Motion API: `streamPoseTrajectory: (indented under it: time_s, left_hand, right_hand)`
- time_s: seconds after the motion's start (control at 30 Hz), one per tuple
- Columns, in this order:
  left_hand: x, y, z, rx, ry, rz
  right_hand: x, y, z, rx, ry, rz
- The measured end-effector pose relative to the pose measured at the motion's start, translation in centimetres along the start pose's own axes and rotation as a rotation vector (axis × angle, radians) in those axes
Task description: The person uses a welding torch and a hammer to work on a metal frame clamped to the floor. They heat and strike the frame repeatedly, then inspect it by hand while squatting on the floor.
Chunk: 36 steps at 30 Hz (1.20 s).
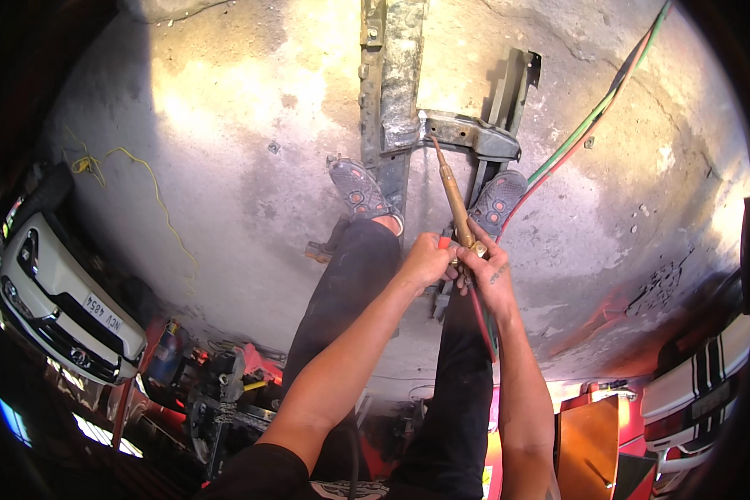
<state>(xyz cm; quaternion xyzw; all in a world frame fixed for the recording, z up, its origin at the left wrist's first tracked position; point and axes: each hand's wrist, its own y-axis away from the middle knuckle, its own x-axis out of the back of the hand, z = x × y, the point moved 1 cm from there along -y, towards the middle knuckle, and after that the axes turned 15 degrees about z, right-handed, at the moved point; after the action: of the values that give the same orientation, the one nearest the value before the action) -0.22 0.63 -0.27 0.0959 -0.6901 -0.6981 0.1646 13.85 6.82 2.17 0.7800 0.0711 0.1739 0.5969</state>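
Observation:
Both hands are on a brass cutting torch (pixel 452 190) with a long copper-coloured tip angled up toward a short metal cross-piece (pixel 460 132). My left hand (pixel 425 260) has its fingers closed at a small red piece on the torch body, probably a valve knob. My right hand (pixel 492 275) wraps round the torch's brass body. The cross-piece joins a long scuffed steel beam (pixel 402 50) lying on the concrete between my sandalled feet. Red and green hoses (pixel 581 132) run from below the torch and across the floor to the upper right.
A white car front (pixel 62 292) is at the left, near a yellow cord (pixel 146 176). A blue cylinder (pixel 168 346) and piled metal parts (pixel 229 417) sit at the lower left. Orange and red panels (pixel 589 442) and a white striped part (pixel 692 383) are at the lower right.

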Motion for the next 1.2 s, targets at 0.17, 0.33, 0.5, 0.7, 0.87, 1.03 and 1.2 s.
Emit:
streamPoseTrajectory:
  time_s: [0.17,0.33,0.5,0.7,0.87,1.03,1.2]
  left_hand:
    - [0.1,0.4,0.4,-0.016,-0.041,0.029]
    - [0.2,0.3,0.3,-0.001,-0.016,0.016]
    - [0.2,0.5,0.5,0.022,-0.016,0.013]
    - [0.3,0.0,0.0,0.014,-0.039,0.011]
    - [0.5,-1.0,-0.9,-0.081,-0.152,0.059]
    - [0.3,-1.5,-1.4,-0.137,-0.213,0.136]
    - [0.2,-1.7,-1.6,-0.158,-0.204,0.144]
  right_hand:
    - [0.0,0.1,0.0,-0.021,0.01,-0.007]
    - [0.0,0.2,0.0,-0.019,0.003,-0.013]
    - [-0.2,0.3,-0.2,-0.019,0.009,-0.009]
    - [-0.2,0.2,0.6,0.006,0.038,0.01]
    - [-0.3,0.2,1.0,0.015,0.053,0.024]
    - [-0.1,-0.1,1.9,0.024,0.054,0.023]
    - [-0.2,0.1,1.0,-0.025,0.053,0.013]
